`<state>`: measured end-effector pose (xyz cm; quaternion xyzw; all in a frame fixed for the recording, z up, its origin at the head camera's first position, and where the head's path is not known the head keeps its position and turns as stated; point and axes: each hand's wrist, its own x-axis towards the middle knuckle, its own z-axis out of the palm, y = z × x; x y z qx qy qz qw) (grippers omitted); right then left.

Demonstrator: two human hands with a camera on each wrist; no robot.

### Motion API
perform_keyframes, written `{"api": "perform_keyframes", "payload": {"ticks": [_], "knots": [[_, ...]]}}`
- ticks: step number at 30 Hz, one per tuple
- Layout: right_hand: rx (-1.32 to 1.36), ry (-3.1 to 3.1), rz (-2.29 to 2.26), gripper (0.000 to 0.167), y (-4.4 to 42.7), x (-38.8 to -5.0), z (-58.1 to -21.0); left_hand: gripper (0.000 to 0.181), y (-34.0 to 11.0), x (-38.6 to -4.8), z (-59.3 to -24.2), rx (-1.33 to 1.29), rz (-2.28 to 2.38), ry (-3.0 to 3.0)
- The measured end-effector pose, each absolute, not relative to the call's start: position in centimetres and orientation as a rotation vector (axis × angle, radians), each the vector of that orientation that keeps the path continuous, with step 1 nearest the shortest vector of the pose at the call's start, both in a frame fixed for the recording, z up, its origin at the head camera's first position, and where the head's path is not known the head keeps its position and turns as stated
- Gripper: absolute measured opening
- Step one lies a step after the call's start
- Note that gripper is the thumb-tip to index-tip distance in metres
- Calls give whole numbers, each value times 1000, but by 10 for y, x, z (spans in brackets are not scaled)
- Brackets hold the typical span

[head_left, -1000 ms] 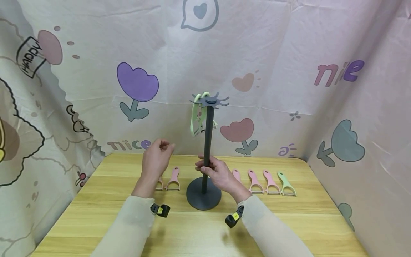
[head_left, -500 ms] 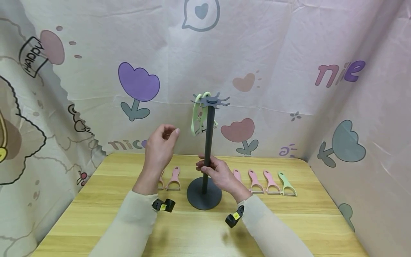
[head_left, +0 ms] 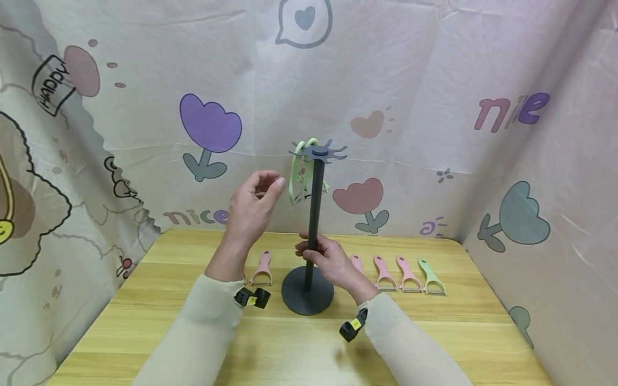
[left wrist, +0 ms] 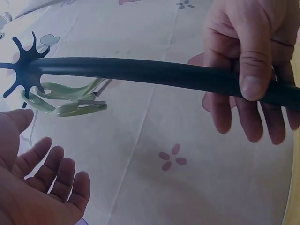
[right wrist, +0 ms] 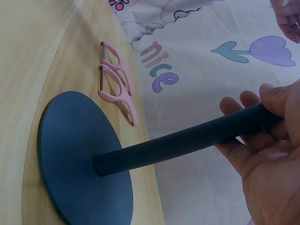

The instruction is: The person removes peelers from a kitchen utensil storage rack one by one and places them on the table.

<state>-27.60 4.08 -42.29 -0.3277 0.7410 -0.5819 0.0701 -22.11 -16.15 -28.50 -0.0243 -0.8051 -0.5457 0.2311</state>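
Observation:
A dark grey rack stand (head_left: 316, 209) with a round base and a star-shaped ring of hooks stands upright on the table. My right hand (head_left: 333, 262) grips its pole low down, thumb on one side and fingers on the other. Green peelers (left wrist: 70, 110) hang by their handles from hooks on the rack's left side, blades downward. To the left of them is my left hand (head_left: 253, 203), raised off the table, fingers loosely bent and holding nothing. It is apart from the peelers in the left wrist view.
Left of the base lie two pink peelers (right wrist: 119, 91), one partly behind my left arm in the head view. To the right, several pink peelers (head_left: 380, 268) and one green peeler (head_left: 431, 276) lie in a row on the wooden table (head_left: 289, 348). A printed curtain hangs behind.
My left hand has risen and moved right toward the hanging green peelers, its thumb and fingers spreading apart. My right hand stays on the pole.

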Motion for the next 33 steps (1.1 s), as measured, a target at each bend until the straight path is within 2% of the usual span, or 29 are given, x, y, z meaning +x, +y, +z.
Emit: {"api": "perform_keyframes", "payload": {"ticks": [24,33], "knots": [[-982,2195,-1768,40,42,-275,-421,45,-157,-241,-274,-384,-1580,-2252],[-1002,2176,-1784,40,42,-275,-423,48,-153,-244,-276,-421,-1660,-2290]]}}
